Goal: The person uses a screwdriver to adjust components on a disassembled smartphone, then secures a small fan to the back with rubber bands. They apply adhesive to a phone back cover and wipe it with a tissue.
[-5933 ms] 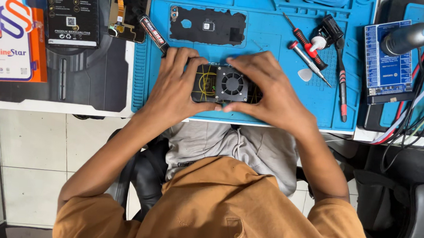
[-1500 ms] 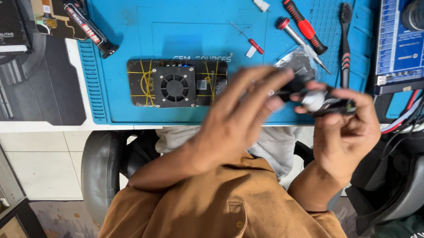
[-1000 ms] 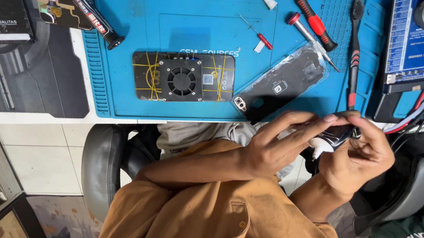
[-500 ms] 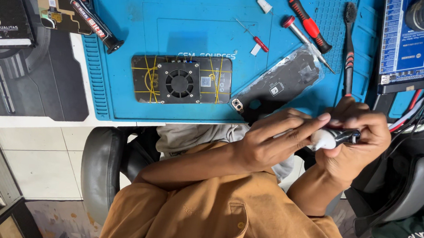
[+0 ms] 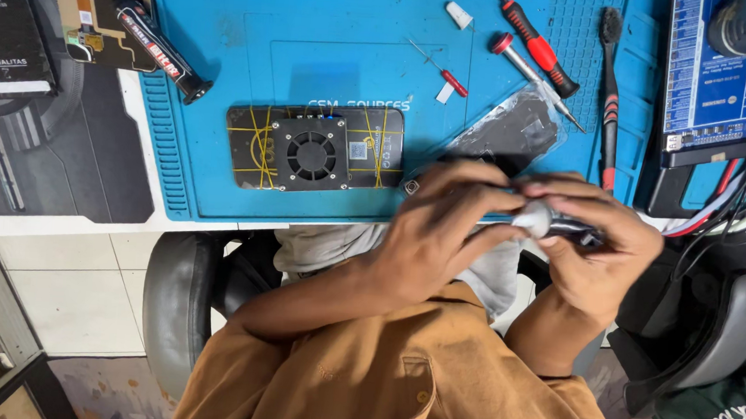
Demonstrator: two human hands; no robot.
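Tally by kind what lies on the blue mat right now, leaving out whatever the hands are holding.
Red-and-black-handled screwdrivers: 3
Black brush with red end: 1
Black rectangular device with round fan, bound in yellow bands: 1
Glossy dark phone panel: 1
Small white caps: 2
Black tube with red label, at mat's edge: 1
Total: 9

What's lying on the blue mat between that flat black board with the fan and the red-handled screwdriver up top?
In the head view, between the fan board and the red-handled screwdriver lie a thin small red-tipped tool and a little white piece on the blue mat.
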